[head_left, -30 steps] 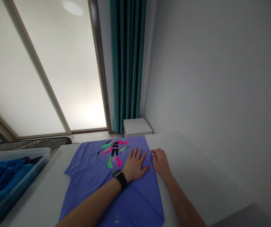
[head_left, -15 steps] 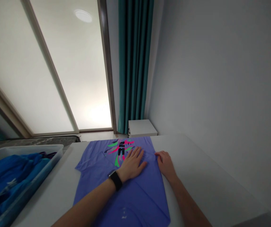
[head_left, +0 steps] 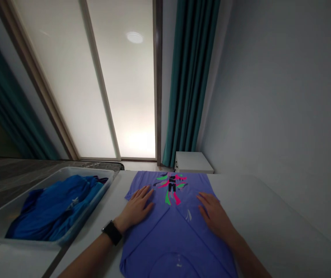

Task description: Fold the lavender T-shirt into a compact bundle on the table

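Observation:
A purple T-shirt (head_left: pixel 165 227) with a pink, green and black print lies spread on the white table (head_left: pixel 252 216), its neckline towards me. My left hand (head_left: pixel 136 204), with a black watch (head_left: pixel 112 232) on the wrist, rests flat on the shirt's left side, fingers stretched out. On the opposite side, my right hand (head_left: pixel 213 214) lies on the fabric near the right edge, fingers apart. Both sleeves appear tucked inward, leaving diagonal folds below the print. Neither hand grips anything.
Left of the shirt stands a translucent plastic bin (head_left: pixel 67 172) holding blue clothes (head_left: pixel 61 204). Beyond the table's far edge is a small white cabinet (head_left: pixel 193 160). A teal curtain (head_left: pixel 191 85) hangs behind it, and a grey wall (head_left: pixel 284 108) runs along the right.
My left hand has moved from the shirt's middle to its left side. My right hand has come from the right edge onto the fabric and opened. The left side is now folded in; the view turned left.

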`<state>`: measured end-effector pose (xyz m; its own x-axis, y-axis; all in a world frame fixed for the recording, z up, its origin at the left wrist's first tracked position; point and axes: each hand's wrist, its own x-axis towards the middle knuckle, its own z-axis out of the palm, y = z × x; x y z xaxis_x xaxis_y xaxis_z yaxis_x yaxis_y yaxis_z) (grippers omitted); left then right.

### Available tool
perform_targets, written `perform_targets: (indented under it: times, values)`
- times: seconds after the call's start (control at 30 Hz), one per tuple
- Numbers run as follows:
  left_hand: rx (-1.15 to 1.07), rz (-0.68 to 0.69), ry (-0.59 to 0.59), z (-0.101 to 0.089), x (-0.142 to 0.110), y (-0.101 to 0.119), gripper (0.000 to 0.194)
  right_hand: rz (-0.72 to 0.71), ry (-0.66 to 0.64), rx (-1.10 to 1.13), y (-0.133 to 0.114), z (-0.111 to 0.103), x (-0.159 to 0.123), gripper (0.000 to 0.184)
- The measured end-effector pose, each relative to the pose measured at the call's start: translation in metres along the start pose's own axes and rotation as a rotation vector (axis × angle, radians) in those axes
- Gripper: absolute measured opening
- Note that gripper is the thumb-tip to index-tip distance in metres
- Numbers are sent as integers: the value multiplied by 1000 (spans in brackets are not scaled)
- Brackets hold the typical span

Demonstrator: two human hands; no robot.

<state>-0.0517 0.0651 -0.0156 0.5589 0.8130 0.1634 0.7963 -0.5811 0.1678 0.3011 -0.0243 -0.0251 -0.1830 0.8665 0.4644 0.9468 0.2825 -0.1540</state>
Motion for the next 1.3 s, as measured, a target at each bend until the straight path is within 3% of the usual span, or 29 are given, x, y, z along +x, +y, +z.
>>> perform_targets:
  times: [0.13, 0.33, 0.6, 0.73, 0.83, 1.0, 1.3]
  values:
    - [41, -60, 21, 3, -8, -1, 58, -55, -198, -29, -22, 7, -1, 50]
    - [73, -111, 26, 4, -8, 0, 59, 32, -395, -31, -20, 7, -7, 62]
    - [81, -96, 52, 1, -9, 3, 58, 25, -410, -14, -24, 1, -9, 64]
    - [68, 51, 119, -7, -12, 14, 56, 17, -420, -10, -23, 0, -9, 64]
    - [28, 133, 75, -7, -17, 23, 56, 15, -429, -7, -24, -1, -9, 64]
    - [3, 98, -27, 1, -21, 27, 61, 23, -424, -7, -26, -2, -8, 64]
    - [-9, 73, -11, 3, -23, 29, 61, -18, -442, -5, -20, -3, -8, 64]
